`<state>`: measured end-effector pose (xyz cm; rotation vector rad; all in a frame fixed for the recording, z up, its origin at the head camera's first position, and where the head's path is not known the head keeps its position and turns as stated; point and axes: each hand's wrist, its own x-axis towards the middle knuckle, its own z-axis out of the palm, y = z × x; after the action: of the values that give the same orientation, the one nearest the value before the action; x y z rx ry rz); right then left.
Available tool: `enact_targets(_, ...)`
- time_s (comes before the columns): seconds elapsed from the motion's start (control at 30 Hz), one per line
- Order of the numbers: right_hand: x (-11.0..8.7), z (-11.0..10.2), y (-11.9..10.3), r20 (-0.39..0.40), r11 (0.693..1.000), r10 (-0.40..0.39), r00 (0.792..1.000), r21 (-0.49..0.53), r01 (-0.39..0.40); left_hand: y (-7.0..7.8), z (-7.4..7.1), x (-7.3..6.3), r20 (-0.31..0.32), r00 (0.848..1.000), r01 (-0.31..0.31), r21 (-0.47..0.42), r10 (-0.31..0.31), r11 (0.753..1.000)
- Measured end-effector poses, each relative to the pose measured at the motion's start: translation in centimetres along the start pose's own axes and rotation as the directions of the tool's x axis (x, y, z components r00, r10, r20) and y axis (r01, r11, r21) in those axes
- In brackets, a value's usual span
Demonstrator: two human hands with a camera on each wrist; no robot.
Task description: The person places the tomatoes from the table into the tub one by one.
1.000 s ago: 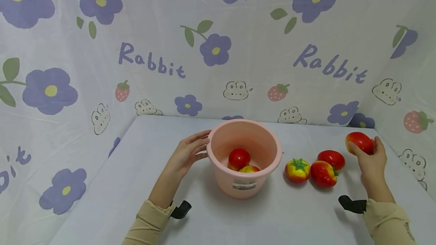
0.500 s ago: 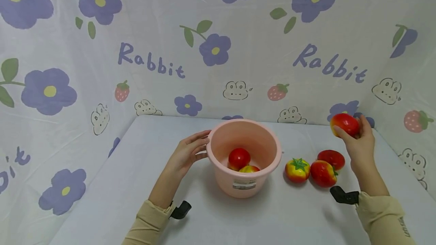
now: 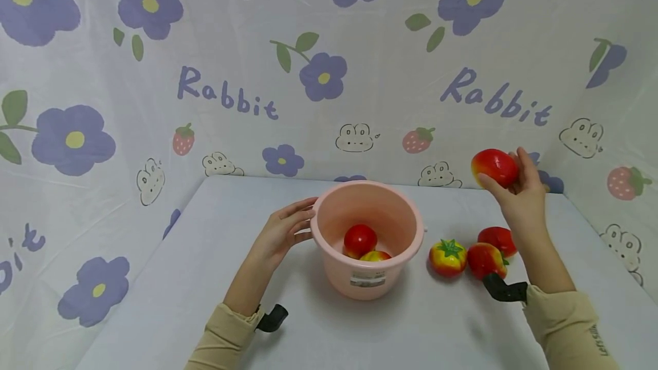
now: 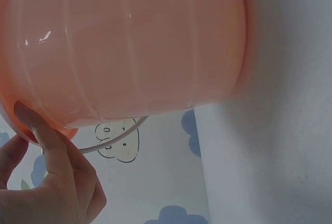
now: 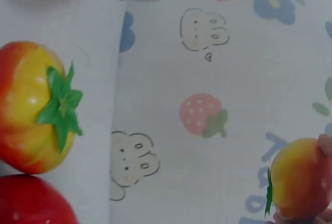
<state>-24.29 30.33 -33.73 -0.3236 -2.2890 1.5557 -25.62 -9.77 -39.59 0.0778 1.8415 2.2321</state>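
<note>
At the middle of the table stands a pink plastic bucket (image 3: 368, 278). My left hand (image 3: 281, 232) holds its rim from the left side; in the left wrist view the fingertips (image 4: 28, 117) lie at the rim and on the outer wall. Inside the bucket are a red toy fruit (image 3: 360, 240) and a partly hidden yellow-red one (image 3: 376, 256). My right hand (image 3: 523, 193) grips a red-and-yellow toy fruit (image 3: 494, 167) in the air at the right, above the table. In the right wrist view this held fruit (image 5: 302, 180) shows a thin green leaf at one end.
Right of the bucket lie a yellow-red toy fruit with a green leafy top (image 3: 448, 258), another red-yellow fruit (image 3: 485, 261) and a red one (image 3: 497, 240), close together. A patterned cloth (image 3: 380, 84) hangs behind the white table (image 3: 421, 330).
My right hand has risen and moved left, carrying the red-and-yellow toy fruit. My left hand and the bucket have stayed in place.
</note>
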Motion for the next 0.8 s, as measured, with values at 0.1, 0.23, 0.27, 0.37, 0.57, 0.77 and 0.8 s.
enact_targets(0.1, -0.5, 0.4, -0.9, 0.015, 0.998, -0.055, 0.998, -0.015, 0.055, -0.1, 0.0, 0.0, 0.000, 1.000, 0.003, 0.002, -0.003, 1.000)
enact_targets(0.23, -1.2, 1.0, -2.1, 0.030, 0.992, -0.122, 0.992, -0.021, 0.122, -0.1, 0.0, 0.1, 0.000, 1.000, 0.004, 0.006, -0.003, 1.000)
enact_targets(0.27, -1.3, 1.2, -2.3, 0.031, 0.990, -0.137, 0.990, -0.025, 0.138, -0.1, 0.0, 0.1, -0.001, 1.000, 0.004, 0.007, -0.004, 1.000)
enact_targets(0.37, -1.7, 1.8, -3.0, 0.026, 0.983, -0.181, 0.983, -0.016, 0.182, -0.1, 0.0, 0.1, -0.006, 1.000, 0.004, 0.004, -0.004, 1.000)
enact_targets(0.57, -2.0, 2.9, -4.2, 0.044, 0.976, -0.217, 0.975, 0.039, 0.216, -0.2, 0.1, 0.1, -0.005, 1.000, 0.005, 0.002, -0.005, 1.000)
enact_targets(0.77, -2.2, 4.1, -5.6, 0.060, 0.969, -0.238, 0.969, 0.083, 0.233, -0.2, 0.1, 0.2, -0.007, 1.000, 0.004, -0.002, -0.004, 1.000)
enact_targets(0.8, -2.2, 4.2, -5.8, 0.064, 0.968, -0.241, 0.968, 0.087, 0.236, -0.2, 0.1, 0.2, -0.007, 1.000, 0.003, -0.002, -0.003, 1.000)
